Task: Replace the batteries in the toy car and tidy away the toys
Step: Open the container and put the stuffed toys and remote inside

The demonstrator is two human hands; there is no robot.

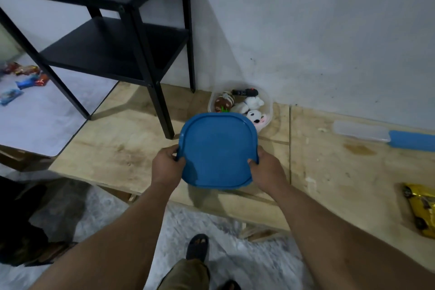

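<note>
I hold a blue square lid with rounded corners above the wooden platform, tilted a little towards me. My left hand grips its left edge and my right hand grips its right edge. Just beyond the lid, by the wall, stands a clear plastic tub with several plush toys and a black item inside; the lid hides the tub's near part. A yellow toy car lies on the platform at the far right edge.
A black two-shelf side table stands at the back left. A small clear box with a blue lid lies by the wall at right. Colourful packets are scattered on a white surface at left. My sandalled feet are on a grey rug below.
</note>
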